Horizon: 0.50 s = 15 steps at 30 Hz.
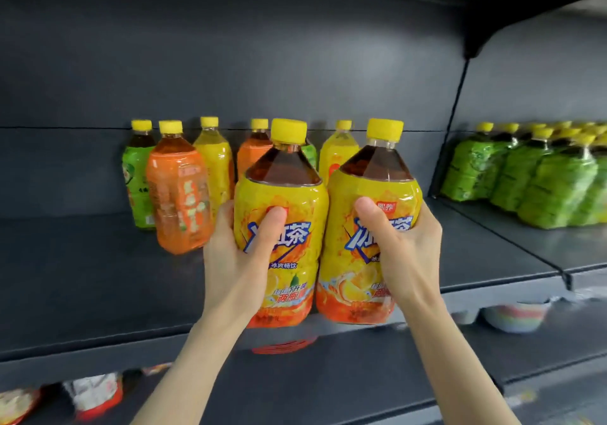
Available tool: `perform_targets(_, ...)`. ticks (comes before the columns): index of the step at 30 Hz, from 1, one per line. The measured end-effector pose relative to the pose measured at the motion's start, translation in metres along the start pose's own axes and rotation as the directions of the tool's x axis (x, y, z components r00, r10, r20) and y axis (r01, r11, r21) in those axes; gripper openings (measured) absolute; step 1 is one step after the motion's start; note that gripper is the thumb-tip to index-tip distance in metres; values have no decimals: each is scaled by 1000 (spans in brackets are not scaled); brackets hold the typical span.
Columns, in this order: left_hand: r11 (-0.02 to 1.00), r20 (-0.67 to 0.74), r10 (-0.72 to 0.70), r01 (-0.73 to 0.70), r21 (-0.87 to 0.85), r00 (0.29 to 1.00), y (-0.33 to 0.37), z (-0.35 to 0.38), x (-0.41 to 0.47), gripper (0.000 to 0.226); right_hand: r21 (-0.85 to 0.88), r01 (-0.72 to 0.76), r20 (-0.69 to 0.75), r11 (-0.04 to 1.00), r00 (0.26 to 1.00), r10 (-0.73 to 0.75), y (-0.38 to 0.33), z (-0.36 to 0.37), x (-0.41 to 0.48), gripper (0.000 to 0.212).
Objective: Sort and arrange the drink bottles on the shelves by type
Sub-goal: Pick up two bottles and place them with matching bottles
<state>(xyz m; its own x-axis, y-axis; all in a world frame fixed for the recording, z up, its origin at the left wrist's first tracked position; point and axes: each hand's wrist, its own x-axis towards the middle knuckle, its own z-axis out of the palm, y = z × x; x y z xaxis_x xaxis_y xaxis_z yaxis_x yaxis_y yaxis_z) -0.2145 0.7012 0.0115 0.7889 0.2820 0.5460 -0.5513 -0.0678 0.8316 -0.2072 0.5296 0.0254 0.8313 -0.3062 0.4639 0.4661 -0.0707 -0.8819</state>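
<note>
From the head view, the person's left hand (239, 260) is wrapped round a large yellow-label tea bottle (289, 194), thumb pressed across the front of the label and fingers curled behind it. The right hand (405, 247) grips a second, matching bottle (371, 191) the same way, thumb on the front. The two bottles stand upright, side by side and touching, both with yellow caps and dark tea showing above the labels. Their bases sit at the front lip of the dark grey shelf (98, 277); whether they rest on it or are held just above it I cannot tell. Behind them, along the back of the same shelf, stands a mixed row of smaller bottles: a green-label bottle (136, 175) at far left, an orange-label bottle (179, 198) just in front of it and leaning slightly, a yellow one (215, 162), then another orange (253, 153) and another yellow (338, 153), partly hidden by the held pair. On the neighbouring shelf section to the right, a cluster of green-label bottles (525, 178) is grouped together. Below, blurred snack packets (95, 391) lie on a lower shelf.
</note>
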Motion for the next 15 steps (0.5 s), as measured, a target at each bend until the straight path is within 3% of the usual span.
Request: perform_targets(15, 985, 258, 20, 26, -173, 966, 58, 281, -149, 44, -190, 19, -247, 982, 967, -66, -35, -335, -13, 63)
